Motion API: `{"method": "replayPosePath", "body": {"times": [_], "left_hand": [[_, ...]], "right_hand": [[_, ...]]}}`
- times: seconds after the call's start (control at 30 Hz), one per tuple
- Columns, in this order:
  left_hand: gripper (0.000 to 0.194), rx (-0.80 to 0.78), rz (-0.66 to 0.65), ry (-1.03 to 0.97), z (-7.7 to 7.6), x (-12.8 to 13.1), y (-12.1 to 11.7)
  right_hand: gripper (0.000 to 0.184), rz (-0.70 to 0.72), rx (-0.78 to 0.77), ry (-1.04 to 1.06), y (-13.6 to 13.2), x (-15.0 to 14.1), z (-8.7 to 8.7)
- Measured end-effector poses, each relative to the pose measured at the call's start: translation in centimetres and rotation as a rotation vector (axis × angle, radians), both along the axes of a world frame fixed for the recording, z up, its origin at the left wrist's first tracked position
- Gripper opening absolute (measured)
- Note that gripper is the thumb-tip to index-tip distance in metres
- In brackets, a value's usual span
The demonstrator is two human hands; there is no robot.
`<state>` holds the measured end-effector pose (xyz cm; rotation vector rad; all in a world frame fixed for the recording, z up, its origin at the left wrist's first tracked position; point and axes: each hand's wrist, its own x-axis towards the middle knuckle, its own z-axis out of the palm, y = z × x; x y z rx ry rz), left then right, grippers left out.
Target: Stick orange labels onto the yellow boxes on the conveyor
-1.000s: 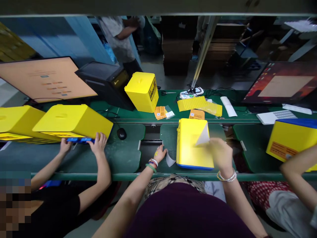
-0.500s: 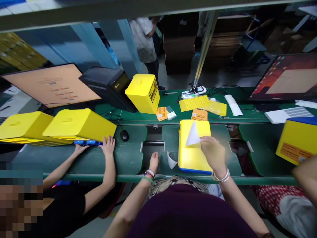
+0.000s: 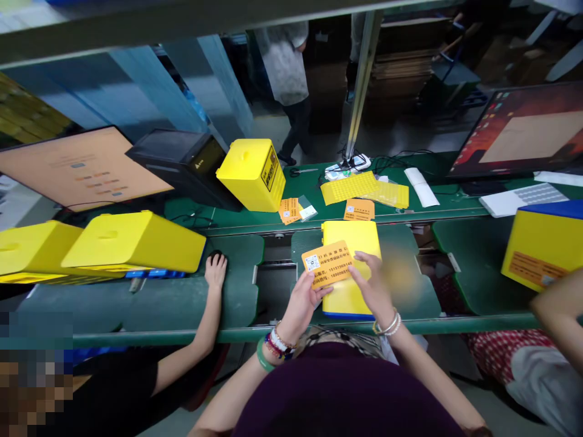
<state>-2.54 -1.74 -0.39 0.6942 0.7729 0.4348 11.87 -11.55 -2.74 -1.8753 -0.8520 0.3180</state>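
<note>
Our left hand point(image 3: 301, 308) is closed on the lower edge of an orange printed card point(image 3: 328, 263), thumb on its face, and the card lies at a slant across a yellow box point(image 3: 353, 238) with a blue edge along its near end. Our right hand point(image 3: 374, 286) is half open, its fingertips point(image 3: 356, 274) touching the card's right end above the box. The box lies flat on a green mat point(image 3: 401, 249) directly in front of us. Beyond it, on the green tabletop point(image 3: 237, 226), are another orange card point(image 3: 359, 209), sheets of yellow labels point(image 3: 348, 188) and a standing yellow box point(image 3: 249, 176). To our left, a co-worker's hand point(image 3: 215, 270) rests on a computer mouse point(image 3: 214, 255), just beside two yellow boxes point(image 3: 134, 243). To our right, a further yellow box point(image 3: 542, 249) sits near a co-worker's forearm point(image 3: 558, 306).
</note>
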Motion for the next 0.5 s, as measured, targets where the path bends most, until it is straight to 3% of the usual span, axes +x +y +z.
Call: {"method": "replayPosePath", "body": {"times": [0.07, 0.17, 0.33, 0.4, 0.5], "left_hand": [[0.035, 0.003, -0.043, 0.009, 0.1, 0.3, -0.1], [0.038, 0.051, -0.115, 0.042, -0.1, 1.0, -0.1], [0.035, 0.389, -0.006, 0.203, -2.2, 3.4, 2.0], [0.024, 0.478, -0.004, 0.257, -3.1, 4.6, 3.3], [0.023, 0.503, -0.038, 0.272, -4.1, 6.5, 4.8]], "right_hand": [[0.028, -0.049, -0.016, 0.225, -0.6, 1.6, -0.8], [0.027, -0.005, -0.019, 0.441, -1.1, 3.0, -0.9], [0.024, -0.11, 0.024, 0.467, -0.8, 4.5, -0.1], [0.023, -0.15, 0.038, 0.479, -0.5, 5.4, -0.5], [0.024, -0.165, 0.034, 0.513, 0.1, 7.0, -2.0]]}}
